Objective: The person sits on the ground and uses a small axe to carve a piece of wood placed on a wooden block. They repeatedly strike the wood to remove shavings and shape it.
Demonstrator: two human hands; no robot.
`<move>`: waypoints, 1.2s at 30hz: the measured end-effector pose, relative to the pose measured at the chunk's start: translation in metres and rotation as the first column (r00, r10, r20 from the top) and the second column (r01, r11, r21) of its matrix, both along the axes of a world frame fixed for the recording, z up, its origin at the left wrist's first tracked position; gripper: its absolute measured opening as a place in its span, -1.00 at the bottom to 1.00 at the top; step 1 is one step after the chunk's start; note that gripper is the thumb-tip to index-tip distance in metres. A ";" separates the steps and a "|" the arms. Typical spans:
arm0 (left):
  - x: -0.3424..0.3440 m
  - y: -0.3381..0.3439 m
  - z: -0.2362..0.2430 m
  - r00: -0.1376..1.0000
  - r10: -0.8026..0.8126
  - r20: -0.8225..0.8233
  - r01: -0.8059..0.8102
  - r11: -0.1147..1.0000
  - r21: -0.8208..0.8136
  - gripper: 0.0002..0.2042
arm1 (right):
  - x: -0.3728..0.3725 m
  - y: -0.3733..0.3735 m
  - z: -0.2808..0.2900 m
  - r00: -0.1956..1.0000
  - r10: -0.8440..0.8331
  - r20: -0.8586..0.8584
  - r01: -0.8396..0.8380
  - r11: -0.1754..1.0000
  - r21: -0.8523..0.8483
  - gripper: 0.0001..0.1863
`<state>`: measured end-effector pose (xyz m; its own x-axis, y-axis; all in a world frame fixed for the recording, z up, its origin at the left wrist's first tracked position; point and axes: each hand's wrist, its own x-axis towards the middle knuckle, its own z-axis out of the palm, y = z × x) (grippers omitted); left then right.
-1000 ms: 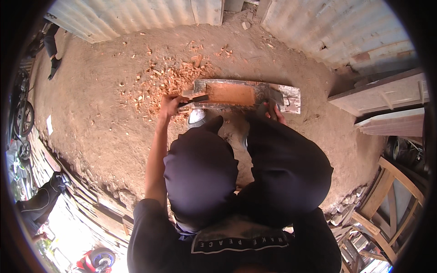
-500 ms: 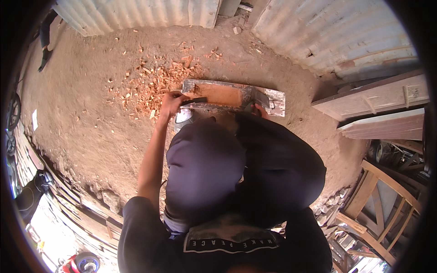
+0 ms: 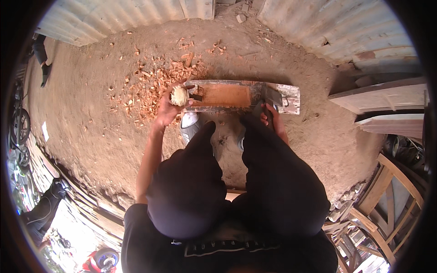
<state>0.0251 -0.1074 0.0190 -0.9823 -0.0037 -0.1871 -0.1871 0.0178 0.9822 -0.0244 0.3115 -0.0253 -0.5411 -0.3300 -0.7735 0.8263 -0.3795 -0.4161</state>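
A long wooden board (image 3: 227, 95) lies crosswise in front of my feet, with a shallow orange-brown recess cut into its worn, painted face. My left hand (image 3: 168, 107) is closed around a chisel at the board's left end. The pale, frayed butt of the chisel (image 3: 179, 96) points up at me, and its dark blade rests over the left part of the recess. At the right end, my right hand (image 3: 273, 119) grips the handle of a hammer-like tool (image 3: 273, 95) with a broad dark head. That head lies low over the board; its exact kind is hard to tell.
Wood shavings (image 3: 152, 82) are strewn over the dirt floor left of the board. Corrugated metal sheets (image 3: 346, 27) stand at the back. Wooden panels (image 3: 382, 98) and a wooden frame (image 3: 387, 204) are at right. Another person's leg (image 3: 42, 59) shows at far left.
My left hand has turned the chisel from lying flat to standing up, butt toward me. My right hand has come into fuller view on its tool. My knees have parted.
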 end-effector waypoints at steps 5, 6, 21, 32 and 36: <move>-0.019 0.020 -0.032 0.980 -0.081 0.181 0.126 0.958 -0.256 -0.50 | 0.000 -0.002 0.003 1.000 -0.005 0.022 0.004 0.998 0.056 -0.64; -0.029 0.025 -0.028 0.967 -0.100 0.236 0.171 0.937 -0.305 -0.51 | -0.001 -0.001 0.003 1.000 -0.006 0.015 0.005 0.998 0.064 -0.64; -0.060 0.185 -0.064 0.897 -0.360 -0.258 0.236 0.882 -0.408 -0.61 | 0.001 0.005 0.001 0.996 -0.069 0.055 0.063 0.993 0.101 -0.60; -0.044 0.154 -0.043 0.778 -0.627 -0.034 0.465 0.612 -0.640 -0.62 | -0.002 -0.003 0.017 0.990 -0.096 0.103 0.092 0.995 0.042 -0.63; -0.056 0.161 -0.030 0.816 -0.577 0.038 0.457 0.603 -0.654 -0.66 | -0.002 0.015 0.010 0.991 -0.077 0.106 0.088 0.991 -0.105 -0.62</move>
<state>-0.0306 0.0535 -0.0106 -0.8696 0.4612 -0.1766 0.2030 0.6598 0.7235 -0.0269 0.3263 -0.0148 -0.4908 -0.3729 -0.7875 0.8261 -0.4864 -0.2845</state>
